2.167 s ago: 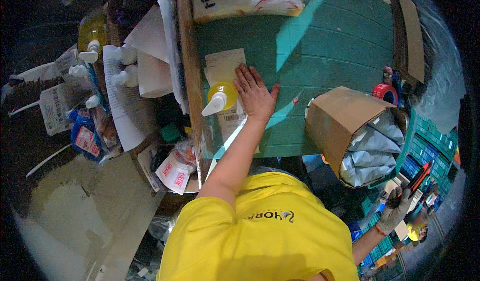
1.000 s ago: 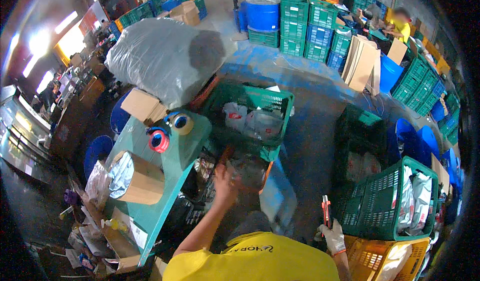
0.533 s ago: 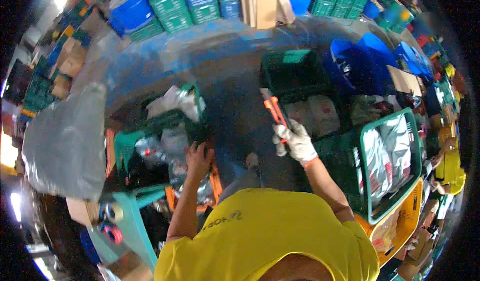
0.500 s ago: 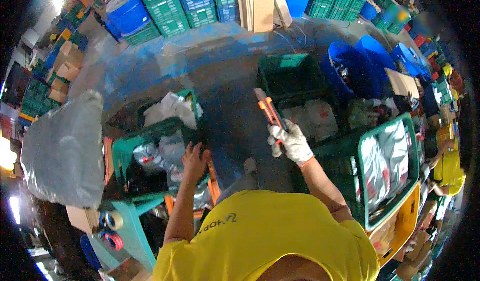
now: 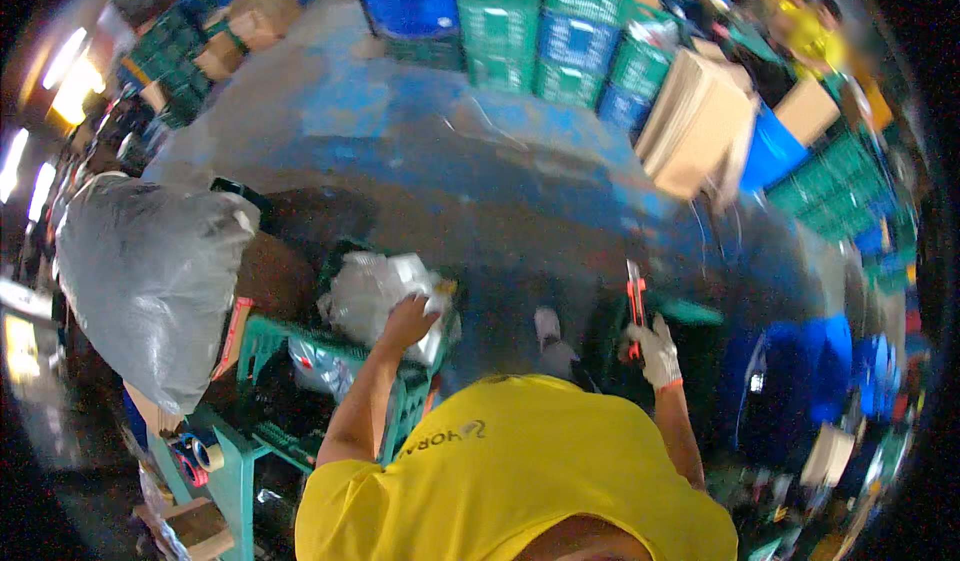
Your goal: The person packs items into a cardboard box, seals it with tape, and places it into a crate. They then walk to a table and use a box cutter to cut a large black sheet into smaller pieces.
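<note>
My right hand (image 5: 657, 351), in a whitish work glove, grips an orange utility knife (image 5: 636, 307) with its blade end pointing away from me. Below the knife is a dark green crate (image 5: 690, 311), largely in shadow. My bare left hand (image 5: 408, 323) rests on clear and white plastic packages (image 5: 375, 291), its fingers apart. They lie in a crate on the left. Nearer to me stands a second green crate (image 5: 262, 336) with silvery bagged items (image 5: 318, 369) inside.
A big grey plastic sack (image 5: 155, 281) bulges at the left, above tape rolls (image 5: 195, 458) by a green stand (image 5: 235, 481). Stacked green crates (image 5: 500, 26), cardboard sheets (image 5: 700, 126) and blue bins (image 5: 800, 361) stand beyond and to the right. Other people (image 5: 815, 36) are far right.
The view has swung left. My left hand has moved forward from the nearer crate onto the packages in the farther one. The knife stays in my right hand, farther to the right.
</note>
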Motion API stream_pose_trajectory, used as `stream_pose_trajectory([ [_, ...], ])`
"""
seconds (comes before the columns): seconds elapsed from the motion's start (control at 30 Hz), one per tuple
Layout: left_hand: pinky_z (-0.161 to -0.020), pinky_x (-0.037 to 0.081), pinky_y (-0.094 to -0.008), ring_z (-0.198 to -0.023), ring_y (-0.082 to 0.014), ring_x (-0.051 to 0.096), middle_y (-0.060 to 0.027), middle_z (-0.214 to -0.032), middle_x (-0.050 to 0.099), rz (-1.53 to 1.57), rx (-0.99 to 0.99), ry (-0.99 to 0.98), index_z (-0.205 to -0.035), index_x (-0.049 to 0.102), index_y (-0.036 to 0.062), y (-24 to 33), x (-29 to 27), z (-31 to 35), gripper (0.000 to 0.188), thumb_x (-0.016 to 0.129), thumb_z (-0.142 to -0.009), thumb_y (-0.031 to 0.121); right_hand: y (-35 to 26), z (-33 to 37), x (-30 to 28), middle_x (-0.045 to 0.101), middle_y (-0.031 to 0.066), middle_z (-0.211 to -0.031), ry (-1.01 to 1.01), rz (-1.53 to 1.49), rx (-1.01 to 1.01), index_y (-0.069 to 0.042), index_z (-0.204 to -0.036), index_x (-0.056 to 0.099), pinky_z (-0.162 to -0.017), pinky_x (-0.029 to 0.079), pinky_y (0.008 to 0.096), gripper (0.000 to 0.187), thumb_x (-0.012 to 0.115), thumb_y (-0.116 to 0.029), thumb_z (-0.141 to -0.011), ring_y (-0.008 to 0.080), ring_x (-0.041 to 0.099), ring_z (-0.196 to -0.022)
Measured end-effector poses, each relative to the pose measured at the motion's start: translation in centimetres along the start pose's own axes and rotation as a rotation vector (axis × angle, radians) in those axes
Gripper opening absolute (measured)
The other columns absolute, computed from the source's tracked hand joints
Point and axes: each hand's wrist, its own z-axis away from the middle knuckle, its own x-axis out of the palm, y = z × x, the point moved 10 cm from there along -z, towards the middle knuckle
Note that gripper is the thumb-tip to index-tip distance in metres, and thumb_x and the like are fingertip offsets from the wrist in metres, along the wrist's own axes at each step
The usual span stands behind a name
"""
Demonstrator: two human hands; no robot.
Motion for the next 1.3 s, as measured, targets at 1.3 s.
stream_pose_trajectory([
  [1.3, -0.082, 0.044, -0.0477, -0.098, -0.0389, 0.055, -0.0245, -0.104, 0.058, 0.803, -1.201, 0.035, -0.113, 0.053, 0.0046, -76.2, -43.8, -69.4, 0.043, 0.042, -0.089, 0.039, -92.3, -77.0, 120.4, 0.06, 0.0222, -0.091, -0.679, 0.848, -0.702, -0.006, -0.097, 0.055, -0.072, 0.045, 0.0473, 0.037, 0.057, -0.035, -0.074, 0.0394, 0.058, -0.086],
])
